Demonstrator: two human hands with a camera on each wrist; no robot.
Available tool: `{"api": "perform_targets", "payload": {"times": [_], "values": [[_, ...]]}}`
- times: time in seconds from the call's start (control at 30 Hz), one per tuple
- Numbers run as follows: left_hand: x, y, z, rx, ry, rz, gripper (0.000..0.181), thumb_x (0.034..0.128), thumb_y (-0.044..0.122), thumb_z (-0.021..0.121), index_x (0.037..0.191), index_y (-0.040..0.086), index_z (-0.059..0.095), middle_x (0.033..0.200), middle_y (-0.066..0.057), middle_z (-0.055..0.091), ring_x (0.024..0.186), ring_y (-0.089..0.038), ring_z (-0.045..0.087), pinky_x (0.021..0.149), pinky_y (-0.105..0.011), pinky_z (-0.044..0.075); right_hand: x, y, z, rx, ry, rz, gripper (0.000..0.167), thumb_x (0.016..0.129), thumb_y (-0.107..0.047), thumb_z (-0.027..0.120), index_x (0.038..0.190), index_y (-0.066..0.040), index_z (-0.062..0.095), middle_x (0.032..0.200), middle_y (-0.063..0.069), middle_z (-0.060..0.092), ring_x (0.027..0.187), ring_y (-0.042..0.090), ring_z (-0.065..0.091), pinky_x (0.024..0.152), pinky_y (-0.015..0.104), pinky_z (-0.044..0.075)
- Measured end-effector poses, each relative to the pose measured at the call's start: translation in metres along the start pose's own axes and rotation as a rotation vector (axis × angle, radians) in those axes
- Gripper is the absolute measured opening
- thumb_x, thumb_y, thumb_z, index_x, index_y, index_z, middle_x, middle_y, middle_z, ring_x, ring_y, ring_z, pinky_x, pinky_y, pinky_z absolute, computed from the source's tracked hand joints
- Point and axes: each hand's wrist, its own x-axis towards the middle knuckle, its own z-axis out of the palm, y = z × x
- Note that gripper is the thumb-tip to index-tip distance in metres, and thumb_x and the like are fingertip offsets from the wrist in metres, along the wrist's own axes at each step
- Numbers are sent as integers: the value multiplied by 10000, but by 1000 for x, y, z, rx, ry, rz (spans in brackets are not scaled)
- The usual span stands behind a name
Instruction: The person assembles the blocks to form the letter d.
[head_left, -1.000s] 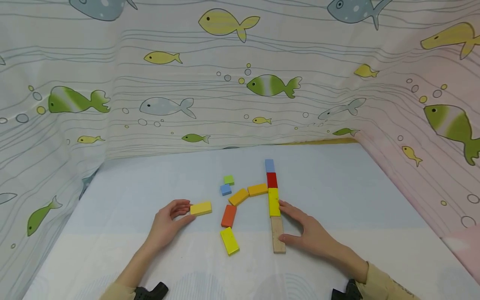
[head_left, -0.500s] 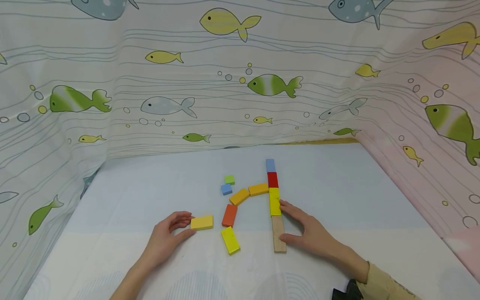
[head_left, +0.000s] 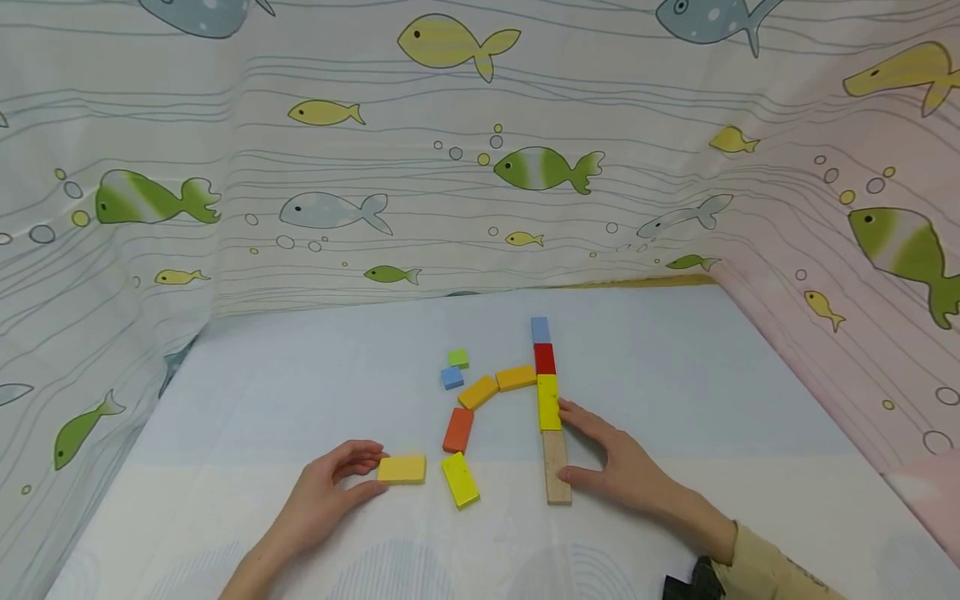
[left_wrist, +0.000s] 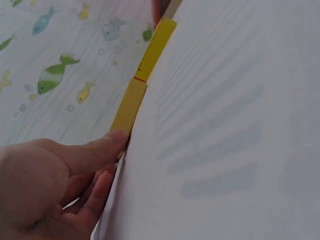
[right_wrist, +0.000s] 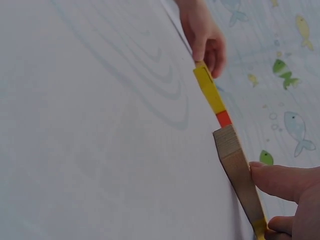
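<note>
My left hand (head_left: 322, 493) pinches the left end of a pale yellow block (head_left: 402, 470) between thumb and fingers, left of a bright yellow block (head_left: 461, 481). The left wrist view shows the thumb on top of that pale block (left_wrist: 131, 107). On the right, my right hand (head_left: 632, 472) touches the right side of a straight column: its thumb on a plain wooden block (head_left: 556, 468), its forefinger by a yellow block (head_left: 548, 402). Above these lie a red block (head_left: 544, 359) and a blue block (head_left: 540, 330). An orange-red block (head_left: 458, 430) and two orange blocks (head_left: 477, 392) curve toward the column.
A small green block (head_left: 458, 358) and a small blue block (head_left: 452, 378) sit behind the curve. All lie on a pale cloth-covered table (head_left: 675, 367). A fish-printed curtain (head_left: 337, 167) hangs around the back and sides.
My left hand has moved toward me with the pale yellow block, from beside the orange-red block to beside the bright yellow one. My right hand has stayed at the column.
</note>
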Motion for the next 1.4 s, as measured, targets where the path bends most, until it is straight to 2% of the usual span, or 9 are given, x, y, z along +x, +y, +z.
{"api": "perform_targets", "payload": {"times": [0.17,0.4,0.7,0.83,1.1,1.4], "values": [[-9,3,2,8,-70,8,441,801,243,839,1195,171,654,1130,49,707,1001,-67,651,900,-199,539,0,0,0,-11,-1,-3,800,853,-515,738,1530,-237,415,1615,-95,328,1488,250,325,1140,612,336],[-20,5,5,41,-154,110,416,825,267,817,1193,177,644,1115,86,700,974,-43,641,882,-205,542,1,-1,1,-19,2,-5,795,857,-518,733,1528,-228,420,1615,-89,331,1485,252,330,1135,613,342],[-27,12,15,27,-259,148,462,841,381,788,1234,195,631,1159,106,697,1008,-41,641,887,-225,540,0,1,2,-32,1,8,802,857,-541,723,1533,-247,409,1616,-93,327,1488,259,325,1131,621,343],[-30,14,19,-14,-264,159,483,834,382,792,1245,192,623,1164,92,694,1003,-55,649,884,-228,548,0,1,2,-29,0,7,801,858,-539,723,1534,-248,406,1616,-99,325,1489,258,322,1135,617,339],[-29,15,26,-87,-281,127,483,834,327,804,1243,153,616,1143,54,701,961,-64,652,864,-205,553,1,1,1,-18,0,17,814,838,-551,739,1530,-277,411,1612,-135,318,1493,217,315,1148,589,338],[-32,16,44,-165,-258,178,469,847,300,795,1248,140,612,1162,17,705,976,-85,666,866,-213,563,0,1,1,-14,0,12,811,838,-559,735,1529,-287,409,1613,-134,316,1492,213,314,1149,583,338]]}}
